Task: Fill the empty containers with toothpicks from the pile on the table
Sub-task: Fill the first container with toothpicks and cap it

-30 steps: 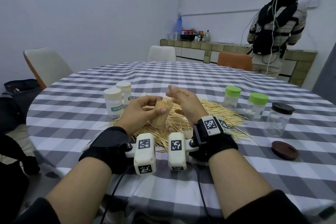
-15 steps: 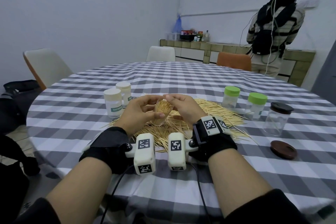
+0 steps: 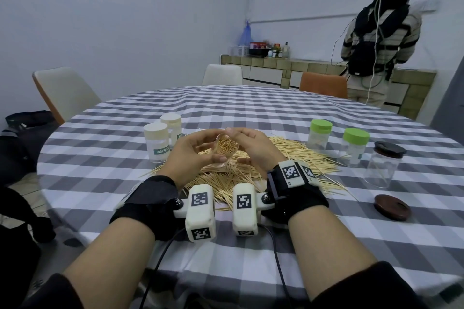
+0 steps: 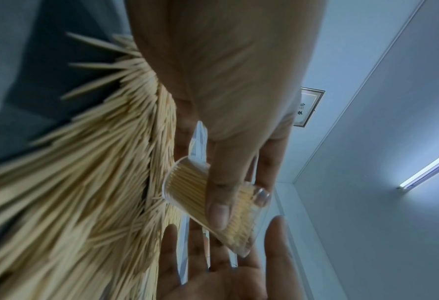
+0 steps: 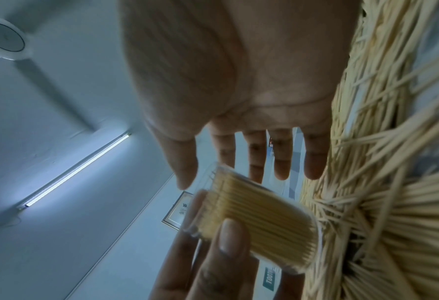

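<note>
A small clear container (image 3: 226,149) packed with toothpicks is held by my left hand (image 3: 198,153), thumb on its front and fingers behind it. It is tilted, with its mouth turned up toward me. My right hand (image 3: 253,148) is beside it with straight, spread fingers, one fingertip at the rim. In the left wrist view the container (image 4: 213,201) sits under my thumb and the right palm (image 4: 226,263) faces it. In the right wrist view the container (image 5: 251,221) lies just beyond my spread right fingers (image 5: 279,158). The toothpick pile (image 3: 288,158) lies beneath both hands.
Two white-lidded containers (image 3: 155,143) stand left of the pile, two green-lidded ones (image 3: 320,134) right of it. A clear jar (image 3: 385,165) with a dark lid and a loose brown lid (image 3: 391,207) sit farther right. Chairs ring the checked table (image 3: 251,108); a person (image 3: 376,32) stands at the far counter.
The container has tipped from upright so that its mouth faces me. My right hand has come in from the right to the rim.
</note>
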